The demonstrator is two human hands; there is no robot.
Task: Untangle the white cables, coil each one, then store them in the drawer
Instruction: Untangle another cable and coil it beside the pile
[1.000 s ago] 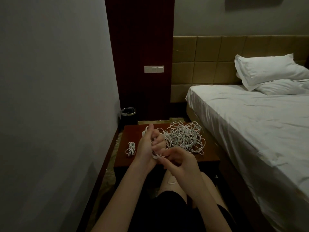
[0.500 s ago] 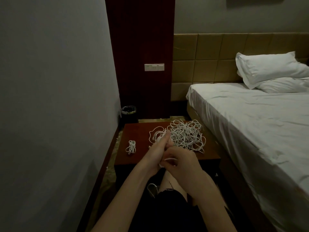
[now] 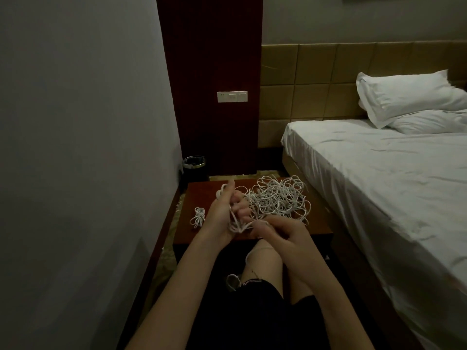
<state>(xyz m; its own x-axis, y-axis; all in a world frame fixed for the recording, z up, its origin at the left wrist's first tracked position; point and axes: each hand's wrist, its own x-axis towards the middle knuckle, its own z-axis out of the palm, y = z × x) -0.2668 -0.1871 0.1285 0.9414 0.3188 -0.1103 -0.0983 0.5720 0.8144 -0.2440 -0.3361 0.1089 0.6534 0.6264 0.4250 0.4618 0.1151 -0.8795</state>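
The left hand (image 3: 222,213) was curled round a bundle of loops (image 3: 236,223) of white cable, upright over the bench (image 3: 318,223). The right hand (image 3: 280,236), just beside it and nearer the body, pinched the strand at the bundle's lower end. The tangled pile (image 3: 278,200) lay beyond and to the right, closer to the right hand. One coiled cable (image 3: 198,217) sat left. No drawer showed.
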